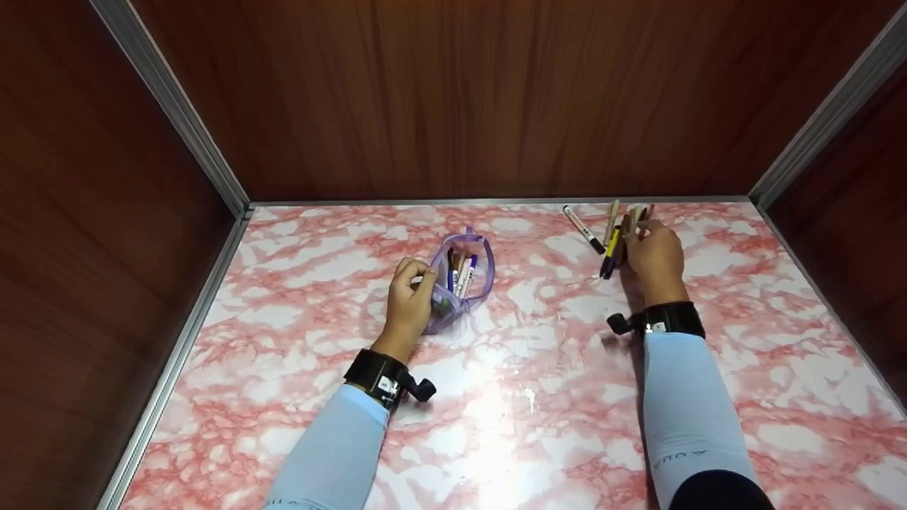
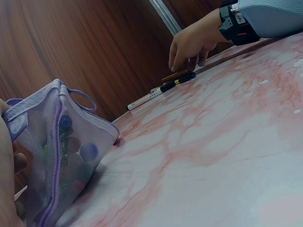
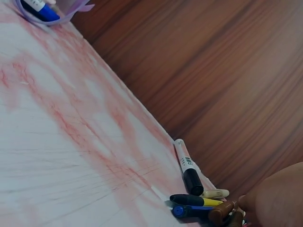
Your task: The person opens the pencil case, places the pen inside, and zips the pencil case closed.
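Head view: the tabletop (image 1: pixel 489 425) is brightly lit, with white glare at its lower centre, while the left side panel (image 1: pixel 71 248) lies in deep shade. A narrow dark shadow borders the right sleeve (image 1: pixel 691 404). Left wrist view: cooler and hazier, with soft shadow beside the mesh pouch (image 2: pixel 78 170) and a pale sheen at lower right. Right wrist view: muted; the wooden panel (image 3: pixel 199 85) brightens toward upper right (a diffuse glow), and the right hand (image 3: pixel 279 198) appears soft.
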